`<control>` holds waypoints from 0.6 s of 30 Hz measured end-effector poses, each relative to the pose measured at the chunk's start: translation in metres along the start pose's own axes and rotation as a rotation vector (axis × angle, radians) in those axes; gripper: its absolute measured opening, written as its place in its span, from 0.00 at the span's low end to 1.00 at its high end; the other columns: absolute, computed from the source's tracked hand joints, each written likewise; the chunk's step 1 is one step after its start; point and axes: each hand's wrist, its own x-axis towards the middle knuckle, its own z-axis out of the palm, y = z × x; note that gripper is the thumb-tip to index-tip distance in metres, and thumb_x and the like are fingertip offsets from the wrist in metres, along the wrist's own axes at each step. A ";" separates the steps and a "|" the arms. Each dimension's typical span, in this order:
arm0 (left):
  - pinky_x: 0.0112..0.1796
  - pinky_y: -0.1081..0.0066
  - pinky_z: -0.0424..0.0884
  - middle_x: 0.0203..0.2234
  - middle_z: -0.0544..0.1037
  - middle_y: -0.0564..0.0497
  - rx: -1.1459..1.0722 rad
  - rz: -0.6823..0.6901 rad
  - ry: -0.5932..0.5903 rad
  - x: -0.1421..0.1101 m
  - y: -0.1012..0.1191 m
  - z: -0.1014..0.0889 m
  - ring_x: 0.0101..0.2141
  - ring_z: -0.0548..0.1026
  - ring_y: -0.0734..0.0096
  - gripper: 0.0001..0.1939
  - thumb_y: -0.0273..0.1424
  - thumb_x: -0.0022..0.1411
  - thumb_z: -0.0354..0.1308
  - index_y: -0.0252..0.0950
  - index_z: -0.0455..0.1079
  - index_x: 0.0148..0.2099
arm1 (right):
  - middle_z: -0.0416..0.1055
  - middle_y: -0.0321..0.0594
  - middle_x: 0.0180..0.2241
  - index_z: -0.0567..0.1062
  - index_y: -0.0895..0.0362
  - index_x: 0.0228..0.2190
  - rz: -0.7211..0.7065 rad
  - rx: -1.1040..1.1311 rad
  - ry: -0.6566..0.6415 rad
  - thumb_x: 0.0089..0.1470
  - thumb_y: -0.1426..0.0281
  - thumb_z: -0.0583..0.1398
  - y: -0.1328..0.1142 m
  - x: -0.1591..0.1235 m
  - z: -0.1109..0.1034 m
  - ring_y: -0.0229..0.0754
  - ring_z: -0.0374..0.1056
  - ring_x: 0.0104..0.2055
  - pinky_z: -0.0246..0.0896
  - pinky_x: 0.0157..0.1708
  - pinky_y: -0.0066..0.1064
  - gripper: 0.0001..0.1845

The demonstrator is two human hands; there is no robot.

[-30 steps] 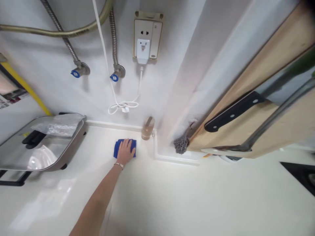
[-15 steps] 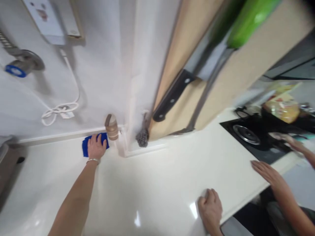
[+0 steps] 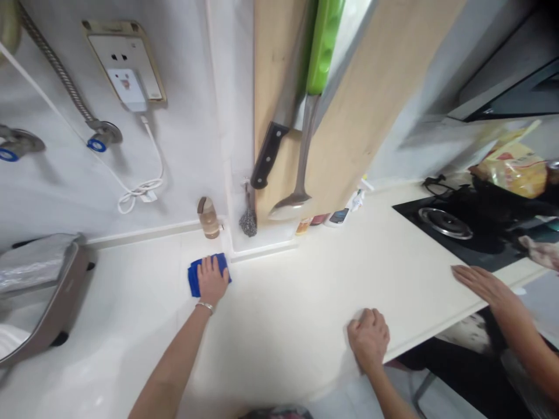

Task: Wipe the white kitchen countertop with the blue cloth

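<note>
My left hand (image 3: 212, 281) presses a folded blue cloth (image 3: 194, 280) onto the white counter, its fingers gripping it from above. Just behind the cloth, a brownish see-through bottle (image 3: 209, 220) stands by the wall. My right hand (image 3: 370, 340) rests on the counter near its front edge, fingers curled in and nothing visible in them. A grey steel-wool scrubber (image 3: 248, 223) hangs at the wall corner, beyond my left hand.
Another person's hand (image 3: 483, 286) lies on the counter edge at right, near the black cooktop (image 3: 437, 238). A wooden board (image 3: 349, 116) bears a black-handled knife (image 3: 269, 156) and a green-handled spatula (image 3: 301, 169). At left stands a brown-rimmed appliance (image 3: 72, 291).
My left hand has slid the blue cloth rightward and away from the wall, from beside the bottle to in front of it. My right hand stays curled on the counter. The view has shifted.
</note>
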 end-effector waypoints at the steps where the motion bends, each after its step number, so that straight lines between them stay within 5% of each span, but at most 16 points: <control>1: 0.65 0.43 0.49 0.65 0.61 0.27 -0.004 0.013 -0.006 -0.005 0.013 0.001 0.68 0.54 0.41 0.33 0.40 0.68 0.44 0.19 0.60 0.66 | 0.63 0.65 0.58 0.67 0.69 0.54 0.003 0.003 0.001 0.56 0.67 0.49 0.000 0.000 0.000 0.61 0.58 0.62 0.54 0.61 0.54 0.28; 6: 0.65 0.39 0.48 0.65 0.58 0.23 -0.013 -0.074 0.000 -0.028 0.055 0.002 0.68 0.51 0.38 0.35 0.38 0.68 0.45 0.16 0.56 0.67 | 0.64 0.66 0.58 0.67 0.70 0.54 0.000 0.018 0.009 0.55 0.67 0.51 -0.001 -0.001 0.000 0.62 0.57 0.63 0.55 0.60 0.55 0.28; 12: 0.66 0.43 0.47 0.67 0.57 0.26 -0.022 0.159 -0.077 -0.076 0.088 0.003 0.69 0.51 0.42 0.34 0.39 0.69 0.45 0.20 0.56 0.68 | 0.62 0.66 0.59 0.65 0.70 0.56 0.013 0.005 -0.034 0.55 0.67 0.50 -0.004 0.000 0.000 0.63 0.55 0.65 0.53 0.61 0.57 0.29; 18: 0.66 0.44 0.49 0.68 0.56 0.31 -0.128 0.416 -0.181 -0.052 0.150 0.023 0.69 0.51 0.46 0.34 0.39 0.68 0.46 0.26 0.54 0.70 | 0.60 0.67 0.61 0.63 0.71 0.58 0.055 0.013 -0.074 0.55 0.68 0.50 -0.009 0.002 -0.005 0.63 0.51 0.67 0.49 0.63 0.57 0.31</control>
